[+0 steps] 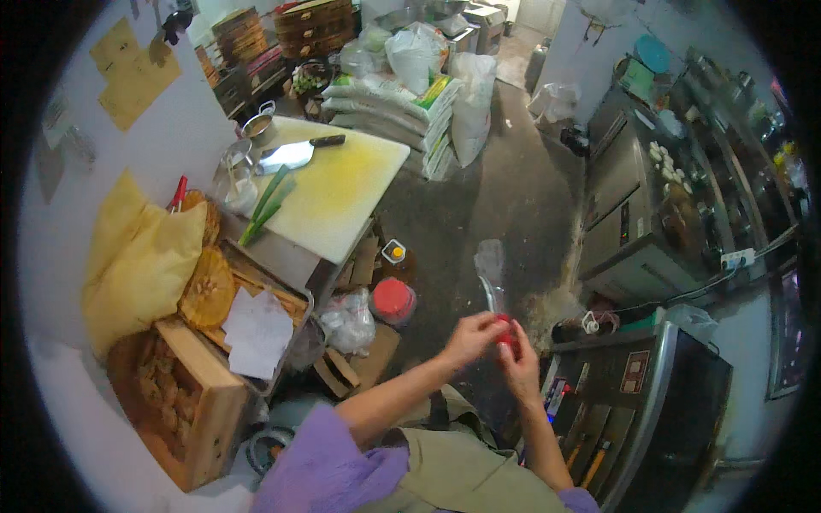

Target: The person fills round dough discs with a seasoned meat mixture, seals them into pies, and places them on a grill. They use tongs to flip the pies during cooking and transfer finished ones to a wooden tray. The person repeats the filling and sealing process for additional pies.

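Observation:
In front of my body, both hands meet over the floor on a small red object (pixel 504 328). A clear plastic strip or small bag (pixel 491 266) rises from it; I cannot tell exactly what the two are. My left hand (pixel 473 338) pinches the red part from the left. From the right, the fingers and thumb of my right hand (pixel 523 369) close on the same part. To the left, a cleaver (pixel 288 156) with a dark handle and green scallion leaves (pixel 266 208) lie on a white cutting board (pixel 340 192) with a yellow stain.
A red-lidded tub (pixel 393 301) and a yellow-capped jug (pixel 395 251) stand on the floor. Stacked sacks (pixel 391 106) are beyond the board. A wooden box (pixel 205 417) sits at lower left. On the right are a steel cabinet (pixel 616 186) and a dark appliance (pixel 667 385).

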A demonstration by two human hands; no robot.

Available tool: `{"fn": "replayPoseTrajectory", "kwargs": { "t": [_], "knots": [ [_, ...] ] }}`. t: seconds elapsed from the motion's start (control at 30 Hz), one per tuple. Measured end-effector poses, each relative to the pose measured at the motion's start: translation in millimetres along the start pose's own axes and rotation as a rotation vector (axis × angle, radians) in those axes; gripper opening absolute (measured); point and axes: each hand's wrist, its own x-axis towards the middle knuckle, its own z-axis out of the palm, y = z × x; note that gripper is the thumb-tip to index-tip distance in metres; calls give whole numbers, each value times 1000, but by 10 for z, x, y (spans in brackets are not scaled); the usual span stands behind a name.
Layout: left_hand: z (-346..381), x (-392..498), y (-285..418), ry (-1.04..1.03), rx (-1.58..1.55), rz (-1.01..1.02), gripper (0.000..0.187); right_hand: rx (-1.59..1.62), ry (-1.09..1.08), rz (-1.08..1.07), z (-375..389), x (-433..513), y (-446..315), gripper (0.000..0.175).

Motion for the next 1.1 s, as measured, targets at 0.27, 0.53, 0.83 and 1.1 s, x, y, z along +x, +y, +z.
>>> {"fn": "replayPoseTrajectory", "kwargs": {
  "t": [0.27, 0.53, 0.83, 1.1],
  "knots": [
    [-2737, 693, 513, 617, 908, 97, 17, -242, -129, -34, 121, 809, -55, 58],
    [-4077, 1149, 208, 912, 1492, -324, 17, -200, -52, 211, -668, 1445, 375, 43],
    [-2870, 2810, 444, 1089, 1625, -486, 18, -187, -52, 183, -2152, 3232, 339, 41],
    [-1573, 4415, 405, 778, 1365, -140, 22, -129, 29, 41, -3379, 5056, -294, 39]
  ]
}}
